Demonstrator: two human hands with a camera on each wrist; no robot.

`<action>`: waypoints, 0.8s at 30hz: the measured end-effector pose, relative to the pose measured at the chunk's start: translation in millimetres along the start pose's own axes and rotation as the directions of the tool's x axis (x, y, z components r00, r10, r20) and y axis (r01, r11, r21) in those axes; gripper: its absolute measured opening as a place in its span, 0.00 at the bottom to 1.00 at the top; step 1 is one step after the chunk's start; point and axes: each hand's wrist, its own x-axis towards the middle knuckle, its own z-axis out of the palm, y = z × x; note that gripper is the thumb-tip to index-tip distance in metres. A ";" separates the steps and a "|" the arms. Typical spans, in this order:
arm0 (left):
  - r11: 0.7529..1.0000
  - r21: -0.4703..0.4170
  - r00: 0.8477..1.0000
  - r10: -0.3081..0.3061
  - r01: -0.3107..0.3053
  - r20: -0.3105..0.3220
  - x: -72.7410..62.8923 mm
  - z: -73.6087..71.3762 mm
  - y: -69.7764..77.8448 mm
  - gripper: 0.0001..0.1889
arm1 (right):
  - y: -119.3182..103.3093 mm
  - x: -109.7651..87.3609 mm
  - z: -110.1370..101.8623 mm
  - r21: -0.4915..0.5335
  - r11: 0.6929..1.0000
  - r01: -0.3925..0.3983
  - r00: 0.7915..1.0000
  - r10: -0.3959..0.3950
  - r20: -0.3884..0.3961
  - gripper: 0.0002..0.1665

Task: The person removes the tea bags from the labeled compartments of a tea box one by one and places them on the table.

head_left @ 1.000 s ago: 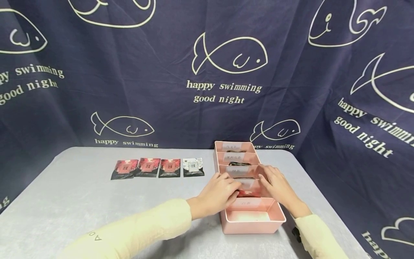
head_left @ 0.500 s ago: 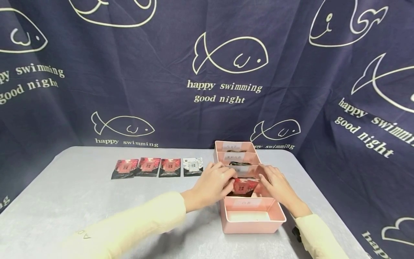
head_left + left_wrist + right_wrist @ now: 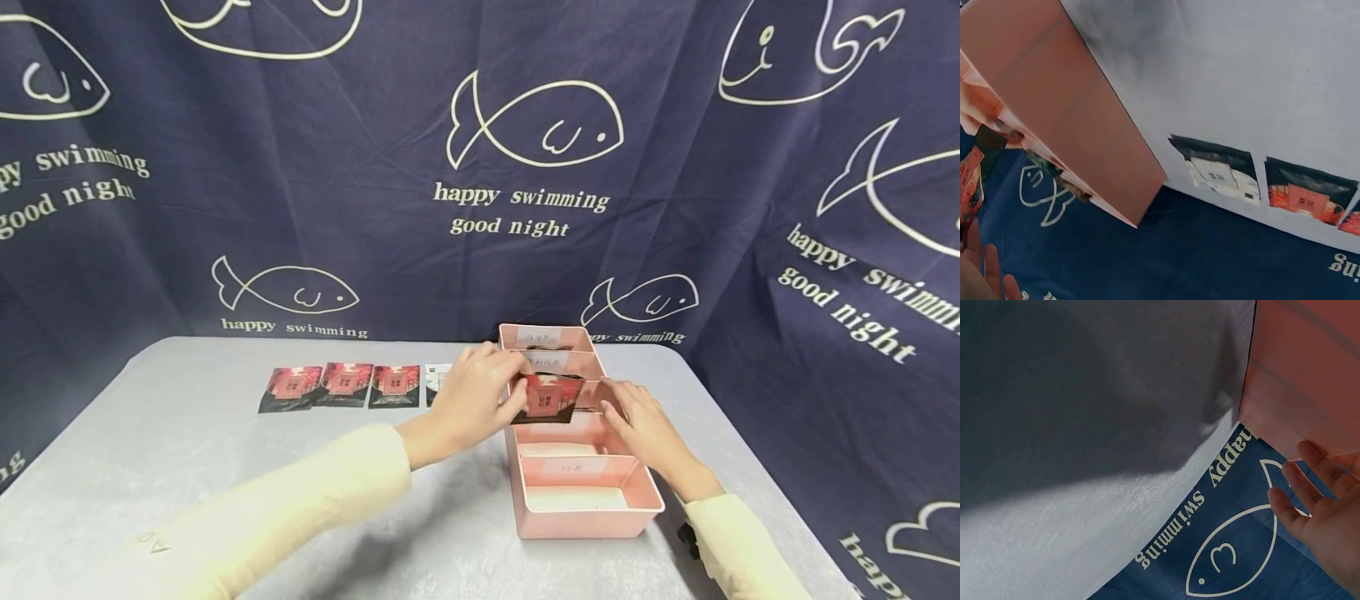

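Note:
My left hand pinches a red-and-black tea sachet by its left edge and holds it upright over the middle of a long pink divided box. In the left wrist view the held sachet shows at the far left, beside the box's side wall. My right hand rests at the box's right rim with loosely extended fingers. From the right wrist, several fingers of that hand overlap the box's outer wall. Dark sachets in the back compartments are mostly hidden.
Left of the box lie three red-and-black sachets in a row on the grey table. A white-and-black sachet lies beside them, partly behind my left hand in the head view. Paper labels mark the compartments. A navy curtain hangs behind.
My left hand has lifted the red-and-black sachet out of the second compartment from the front and carried it up and toward the back. The right hand has stayed at the rim.

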 end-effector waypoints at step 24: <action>0.964 0.053 0.966 -0.259 0.259 -0.007 -30.7 -26.7 -59.7 0.03 | 0.2 -1.4 0.1 0.018 1.000 -0.023 1.000 0.022 0.014 0.25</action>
